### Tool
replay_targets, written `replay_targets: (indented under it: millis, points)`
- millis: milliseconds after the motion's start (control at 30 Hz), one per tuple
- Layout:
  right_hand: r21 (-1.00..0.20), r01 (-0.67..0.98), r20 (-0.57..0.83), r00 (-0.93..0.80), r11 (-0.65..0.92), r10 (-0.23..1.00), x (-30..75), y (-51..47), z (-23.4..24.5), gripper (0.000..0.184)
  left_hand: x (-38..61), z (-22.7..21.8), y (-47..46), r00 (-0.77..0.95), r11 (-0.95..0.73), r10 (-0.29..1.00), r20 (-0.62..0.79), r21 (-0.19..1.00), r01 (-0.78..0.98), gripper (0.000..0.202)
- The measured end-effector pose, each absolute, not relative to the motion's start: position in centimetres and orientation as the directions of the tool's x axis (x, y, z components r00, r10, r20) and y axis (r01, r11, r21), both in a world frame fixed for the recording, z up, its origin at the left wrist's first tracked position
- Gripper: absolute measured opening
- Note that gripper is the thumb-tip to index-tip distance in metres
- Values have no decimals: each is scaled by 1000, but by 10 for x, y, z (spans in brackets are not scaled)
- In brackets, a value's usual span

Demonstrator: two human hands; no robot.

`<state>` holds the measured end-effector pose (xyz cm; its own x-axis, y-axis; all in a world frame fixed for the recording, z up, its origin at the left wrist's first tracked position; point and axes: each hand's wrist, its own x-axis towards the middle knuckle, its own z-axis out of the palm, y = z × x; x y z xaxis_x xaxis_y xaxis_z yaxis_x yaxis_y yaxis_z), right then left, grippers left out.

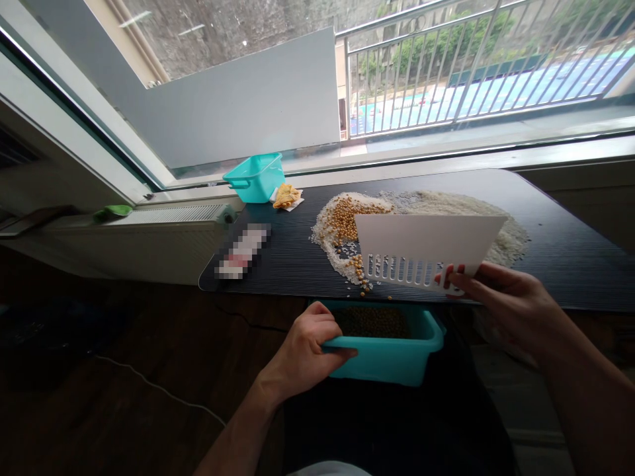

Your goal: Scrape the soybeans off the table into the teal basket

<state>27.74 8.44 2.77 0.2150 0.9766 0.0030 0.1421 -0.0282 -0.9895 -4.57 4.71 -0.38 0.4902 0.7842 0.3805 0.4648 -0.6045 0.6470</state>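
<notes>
My left hand grips the left rim of a teal plastic bin held just below the front edge of the black table. The bin holds dark brownish beans. My right hand pinches the lower right corner of a white slotted scraper card that stands on the table. A pile of white rice mixed with yellow soybeans spreads behind and to the left of the card. A few beans lie at the table's front edge, right above the bin.
A second teal bin stands at the table's back left, next to a yellow crumpled wrapper. A blurred flat item lies on the left end. A radiator and window sill run along the left; a white cable crosses the floor.
</notes>
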Motion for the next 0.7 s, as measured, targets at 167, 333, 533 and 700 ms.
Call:
replay_targets:
  millis: [167,333,533,700]
  points:
    - [-993,105,-43,146,-59,988,277,89,22,59,-45,-1,46,496,-603,783,376,652,459,48]
    - [-993,102,-49,142,-63,989,282,86,19,54,-45,-3,49,494,-613,778,389,643,459,51]
    - [-995,74,-57,167,-70,984,278,89,20,59,-45,-3,48,495,-601,786,370,646,471,49]
    - [-993,97,-59,114,-70,992,275,87,25,55,-44,-2,48,498,-603,784,371,644,471,48]
